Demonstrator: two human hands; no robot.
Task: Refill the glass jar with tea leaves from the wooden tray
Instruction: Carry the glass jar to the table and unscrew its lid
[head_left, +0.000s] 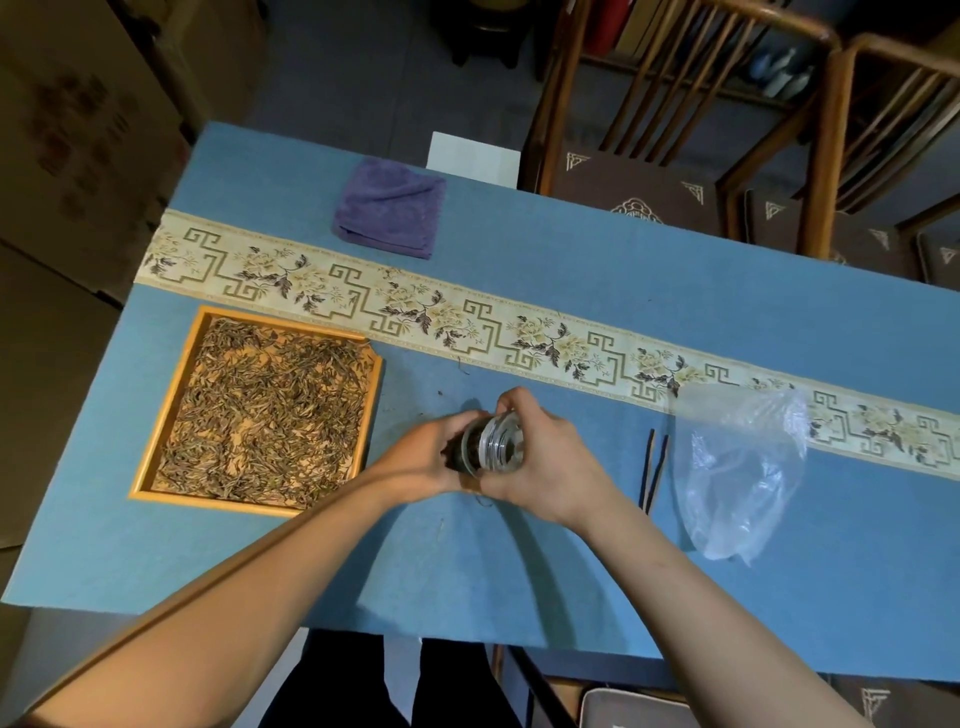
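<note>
You hold a clear, glossy glass jar (493, 444); beside you sit a smooth wooden tray (156, 415), matt blue cloth counter (571, 571), and crinkled plastic bag (737, 467).

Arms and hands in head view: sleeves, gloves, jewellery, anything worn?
Nothing worn. Both forearms are bare as far as the frame shows, no sleeves in view. Left hand and right hand have no gloves, and no rings, watch or bands are visible.
</note>
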